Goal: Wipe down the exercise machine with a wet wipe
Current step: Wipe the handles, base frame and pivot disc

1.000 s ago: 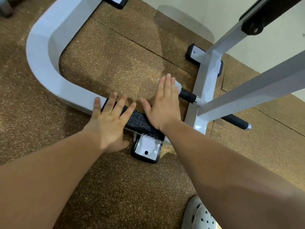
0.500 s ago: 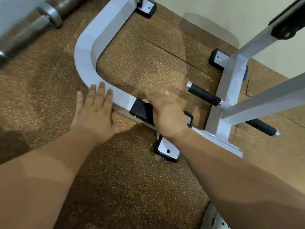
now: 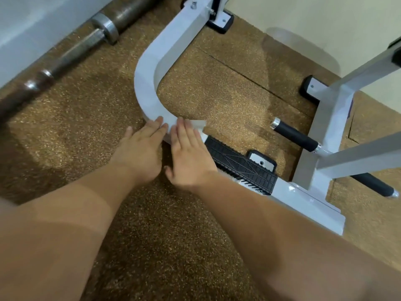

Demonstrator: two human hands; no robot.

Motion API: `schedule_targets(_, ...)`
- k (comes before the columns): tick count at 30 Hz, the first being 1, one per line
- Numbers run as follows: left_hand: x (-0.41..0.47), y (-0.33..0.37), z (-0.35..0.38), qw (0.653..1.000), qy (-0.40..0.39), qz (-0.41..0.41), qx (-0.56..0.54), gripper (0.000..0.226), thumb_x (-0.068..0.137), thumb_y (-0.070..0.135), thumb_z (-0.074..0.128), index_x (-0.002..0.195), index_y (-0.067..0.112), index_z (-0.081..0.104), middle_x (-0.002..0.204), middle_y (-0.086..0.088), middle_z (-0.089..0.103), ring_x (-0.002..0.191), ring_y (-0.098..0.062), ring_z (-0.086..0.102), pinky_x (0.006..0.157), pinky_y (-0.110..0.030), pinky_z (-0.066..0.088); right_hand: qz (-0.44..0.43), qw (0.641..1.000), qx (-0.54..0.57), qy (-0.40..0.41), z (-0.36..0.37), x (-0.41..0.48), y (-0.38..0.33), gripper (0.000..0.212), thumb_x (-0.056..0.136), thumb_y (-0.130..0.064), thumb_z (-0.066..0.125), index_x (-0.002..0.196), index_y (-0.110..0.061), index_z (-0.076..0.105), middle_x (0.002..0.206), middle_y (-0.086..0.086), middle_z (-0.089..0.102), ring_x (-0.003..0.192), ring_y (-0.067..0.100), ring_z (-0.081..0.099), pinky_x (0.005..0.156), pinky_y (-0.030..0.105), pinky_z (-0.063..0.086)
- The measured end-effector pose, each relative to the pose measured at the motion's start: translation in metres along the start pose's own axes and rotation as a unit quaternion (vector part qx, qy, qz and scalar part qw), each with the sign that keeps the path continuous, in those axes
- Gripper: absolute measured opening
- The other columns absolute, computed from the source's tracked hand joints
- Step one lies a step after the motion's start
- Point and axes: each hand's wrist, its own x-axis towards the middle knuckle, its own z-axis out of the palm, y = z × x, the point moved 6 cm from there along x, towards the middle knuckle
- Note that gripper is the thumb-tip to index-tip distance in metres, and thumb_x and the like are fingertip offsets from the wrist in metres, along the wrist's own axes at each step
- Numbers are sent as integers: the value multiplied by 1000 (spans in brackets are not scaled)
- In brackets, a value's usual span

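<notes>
1. Right hand: palm down, fingers straight and together, pressing the wet wipe flat onto the white tube of the exercise machine.
2. Wet wipe: on the tube's lower curve. A pale corner shows past the fingertips at 1 o'clock.
3. Left hand: just beside the right at 9 o'clock, fingers straight, tips touching the tube, holding nothing.
4. Black ribbed footplate: 4 o'clock of the right hand.
5. Barbell: on the speckled floor, 10 o'clock of the curve.
</notes>
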Motion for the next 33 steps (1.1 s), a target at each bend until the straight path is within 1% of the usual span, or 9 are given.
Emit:
schedule_targets(3,-8,-12,4,999,-9,-1,43,91,95,25,55,163,25,-6,168,7,-20,157,-19,0,126,-49,0,-28,999,-30,-25,-3,5,7,106,96,-56,51,160,-2,-13,167,22,-23,155,36,-22,128,47,-8)
schedule_targets(10,-7,-19,7,1000,-13,-7,-9,94,93,10,53,161,33,-8,167,16,-22,157,-14,-2,127,-49,-1,98,994,-49,-10,17,-38,18,107,97,-61,43,157,4,-17,162,32,-27,152,47,-24,126,57,-7)
schedule_targets(13,-8,-21,-2,999,34,-7,-18,84,95,15,51,163,28,3,170,10,-5,157,-17,7,127,-48,2,26,999,-29,-23,7,-4,1,110,95,-60,48,157,-3,-23,161,27,-33,151,41,-31,125,54,-15)
schedule_targets(18,-17,-13,-10,988,152,26,-5,82,88,26,43,162,10,12,170,-9,12,156,-24,14,127,-47,3,-91,994,62,-19,-6,12,-3,114,89,-39,63,159,-21,-25,166,8,-31,154,32,-26,127,50,-9)
schedule_targets(22,-4,19,-1,993,71,89,27,83,97,36,34,157,17,-21,167,-1,-22,155,-14,-13,125,-39,-12,-62,994,91,29,-9,-16,30,109,92,-35,63,160,-23,-21,170,3,-22,158,25,-13,129,47,3)
schedule_targets(26,-1,36,16,992,22,95,77,79,101,41,34,161,20,-14,168,3,-23,154,-15,-23,124,-46,-15,52,993,57,85,-11,-36,71,89,95,-68,32,163,-15,8,171,12,9,156,28,9,128,51,12)
schedule_targets(28,-4,33,22,991,32,85,97,76,101,42,32,162,18,-4,170,-1,-14,155,-18,-20,125,-48,-14,126,990,43,47,-2,-40,87,89,95,-75,12,164,-20,8,171,9,10,158,28,7,128,50,9)
schedule_targets(31,-12,29,20,982,76,120,126,63,95,40,36,150,10,38,159,-14,35,155,-29,16,127,-48,2,131,990,29,35,5,-39,91,89,94,-75,1,163,-20,10,171,4,17,158,27,10,128,49,10)
schedule_targets(33,-12,26,19,978,97,129,129,62,92,37,41,149,11,40,145,-12,50,147,-32,34,125,-48,11,127,991,29,33,5,-39,90,87,96,-74,5,163,-19,12,170,3,20,157,26,14,126,49,12)
